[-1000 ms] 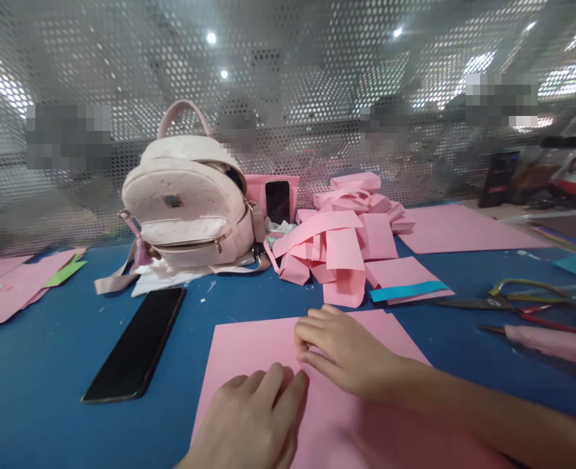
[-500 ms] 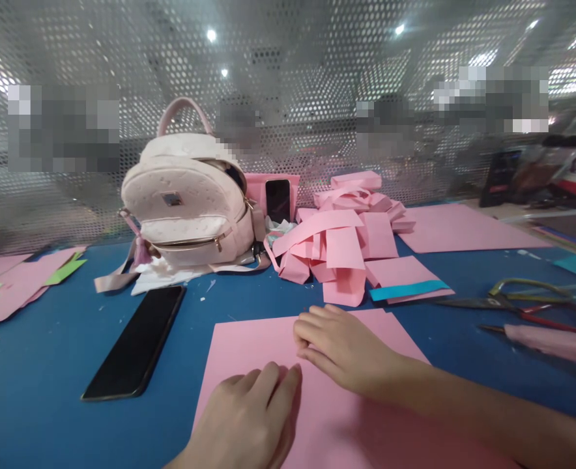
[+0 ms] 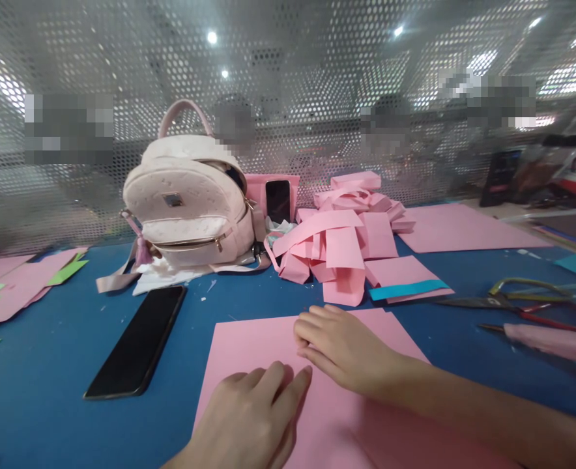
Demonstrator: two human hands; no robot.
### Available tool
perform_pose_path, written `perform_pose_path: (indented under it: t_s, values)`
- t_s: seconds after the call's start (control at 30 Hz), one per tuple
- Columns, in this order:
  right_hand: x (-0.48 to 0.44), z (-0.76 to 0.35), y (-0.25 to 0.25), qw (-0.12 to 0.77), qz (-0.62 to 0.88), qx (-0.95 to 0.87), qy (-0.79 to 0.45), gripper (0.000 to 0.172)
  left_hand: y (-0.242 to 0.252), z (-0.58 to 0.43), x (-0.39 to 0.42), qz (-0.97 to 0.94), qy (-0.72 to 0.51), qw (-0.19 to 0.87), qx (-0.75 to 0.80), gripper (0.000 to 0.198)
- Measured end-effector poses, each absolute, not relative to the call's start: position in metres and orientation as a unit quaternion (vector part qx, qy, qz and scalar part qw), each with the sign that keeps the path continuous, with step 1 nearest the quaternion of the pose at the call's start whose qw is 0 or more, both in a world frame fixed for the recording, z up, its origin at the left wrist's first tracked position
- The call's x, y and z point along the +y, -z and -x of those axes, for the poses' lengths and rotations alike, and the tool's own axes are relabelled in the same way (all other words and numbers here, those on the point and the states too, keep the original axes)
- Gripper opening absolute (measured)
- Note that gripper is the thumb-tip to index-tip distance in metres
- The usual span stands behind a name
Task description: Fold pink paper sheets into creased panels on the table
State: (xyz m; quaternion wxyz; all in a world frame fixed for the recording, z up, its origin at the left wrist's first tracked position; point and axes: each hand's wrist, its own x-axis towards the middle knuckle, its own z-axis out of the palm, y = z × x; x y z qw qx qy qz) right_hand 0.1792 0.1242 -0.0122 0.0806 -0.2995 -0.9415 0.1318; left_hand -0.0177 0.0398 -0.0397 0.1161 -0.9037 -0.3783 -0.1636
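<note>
Pink paper (image 3: 253, 342) lies in front of me on the blue table, with a second edge showing at its far right corner. My left hand (image 3: 249, 413) rests on its lower part, fingers bent and a little apart, the index fingertip touching the sheet; the thumb is hidden. Just beyond and to the right, my right hand (image 3: 334, 345) presses on the paper near its far edge. Its fingers are curled together and closed; whatever they may hold is hidden. A crease or edge line shows in the paper near the bottom of the view.
A black phone (image 3: 139, 342) lies at left, near pink and green paper pieces (image 3: 28, 286). Behind stand a pale backpack (image 3: 185, 202) and a heap of folded pink paper (image 3: 339, 241). Scissors (image 3: 503, 301) and a pink-wrapped pointed tool (image 3: 547, 342) lie at right. Perforated metal (image 3: 288, 78) rises behind.
My left hand has shifted slightly right, its index finger reaching a little further. A line now shows in the pink paper near the bottom. My right hand stays in place.
</note>
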Motion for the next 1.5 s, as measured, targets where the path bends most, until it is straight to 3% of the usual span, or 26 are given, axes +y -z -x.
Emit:
perform_pose_path:
  t_s: [0.27,0.47,0.57,0.7,1.0,1.07,1.17,1.23,1.37,1.5]
  values:
    - [0.125,-0.180,0.012,0.074,0.305,-0.940,-0.132,0.015,0.039,0.018,0.040,0.906,0.151,0.113,-0.378,0.056]
    - [0.124,-0.181,0.016,0.077,0.301,-0.943,-0.115,0.016,0.036,0.015,0.040,0.928,0.125,0.105,-0.335,0.038]
    - [0.124,-0.183,0.019,0.080,0.297,-0.946,-0.101,0.015,0.036,0.010,0.039,0.941,0.148,0.118,-0.281,0.044]
    - [0.123,-0.185,0.018,0.086,0.295,-0.948,-0.079,0.013,0.040,0.007,0.037,0.943,0.192,0.144,-0.229,0.029]
    - [0.117,-0.191,0.014,0.105,0.304,-0.944,-0.070,0.010,0.040,0.008,0.035,0.962,0.153,0.129,-0.187,0.040]
    - [0.117,-0.198,0.000,0.123,0.312,-0.935,-0.112,0.007,0.036,0.007,0.035,0.964,0.144,0.121,-0.185,0.046]
    - [0.115,-0.215,-0.027,0.173,0.353,-0.896,-0.205,0.022,0.031,0.007,0.034,0.968,0.140,0.114,-0.176,0.053]
    - [0.112,-0.227,-0.041,0.188,0.406,-0.874,-0.189,0.022,0.029,0.007,0.034,0.970,0.141,0.106,-0.170,0.055]
    - [0.107,-0.252,-0.037,0.111,0.509,-0.834,-0.182,0.021,0.029,0.009,0.035,0.973,0.140,0.088,-0.163,0.057]
    - [0.109,-0.269,-0.013,0.112,0.512,-0.782,-0.337,0.038,0.029,0.012,0.036,0.978,0.116,0.074,-0.159,0.061]
